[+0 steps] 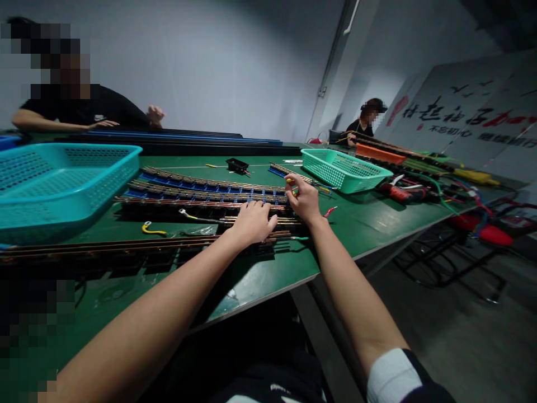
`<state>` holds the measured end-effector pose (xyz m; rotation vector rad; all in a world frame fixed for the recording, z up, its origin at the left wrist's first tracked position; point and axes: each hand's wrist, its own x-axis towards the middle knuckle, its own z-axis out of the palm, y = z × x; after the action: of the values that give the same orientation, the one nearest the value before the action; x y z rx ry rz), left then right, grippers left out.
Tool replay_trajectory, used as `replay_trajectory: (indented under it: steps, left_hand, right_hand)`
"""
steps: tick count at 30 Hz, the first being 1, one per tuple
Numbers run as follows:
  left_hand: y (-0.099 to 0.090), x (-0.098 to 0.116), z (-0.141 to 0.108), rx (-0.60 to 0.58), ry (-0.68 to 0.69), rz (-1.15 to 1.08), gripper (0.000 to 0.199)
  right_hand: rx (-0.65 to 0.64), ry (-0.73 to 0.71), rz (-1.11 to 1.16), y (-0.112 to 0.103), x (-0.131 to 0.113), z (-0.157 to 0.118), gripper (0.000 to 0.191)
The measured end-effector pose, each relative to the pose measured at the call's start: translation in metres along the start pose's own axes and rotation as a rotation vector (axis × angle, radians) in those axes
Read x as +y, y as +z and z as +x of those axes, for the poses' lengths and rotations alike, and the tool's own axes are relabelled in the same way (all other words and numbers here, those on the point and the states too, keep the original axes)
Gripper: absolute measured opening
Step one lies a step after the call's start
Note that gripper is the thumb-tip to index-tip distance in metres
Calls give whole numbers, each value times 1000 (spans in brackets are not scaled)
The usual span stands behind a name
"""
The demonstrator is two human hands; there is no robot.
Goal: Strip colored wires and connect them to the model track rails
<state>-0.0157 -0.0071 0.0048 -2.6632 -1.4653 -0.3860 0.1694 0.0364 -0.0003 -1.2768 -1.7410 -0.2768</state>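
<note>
My left hand (253, 223) lies over a black-based rail with copper-coloured bars (226, 220), its fingers bent across the bars and the thumb on the near side. Its fingertips are partly hidden. Just right of it, my right hand (305, 200) is raised above the rail ends with curled fingers, pinching a small yellow piece (289, 181) whose kind is unclear. Beyond both hands lie several curved rails with blue bases (180, 182). A ring-terminal cable (191, 216) runs along the rail under my left hand. A red wire end (330, 211) sticks out beside my right wrist.
Turquoise basket (71, 193) at left, green basket (346, 173) at right. A yellow ring-terminal wire (155, 230), long rail (104, 249) and small black tray (237, 165) lie on the green table (268, 280). Red-handled tools (405, 190) lie at right. Two co-workers sit beyond.
</note>
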Motion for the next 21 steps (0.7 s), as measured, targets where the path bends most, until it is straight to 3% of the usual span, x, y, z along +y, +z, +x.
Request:
replay_trajectory:
  steps: [10,17,21]
  left_hand:
    - [-1,0,0,7,-2,-15,41]
    - [-1,0,0,4,-5,-7,41]
    - [0,0,0,3,-7,-3,41]
  right_hand:
    - [-231,-216,-115,1,-3,-5,32]
    - [-288,-237,-157,1,-5,-5,34]
    - [-232,-143,-148,1,-8,-5,32]
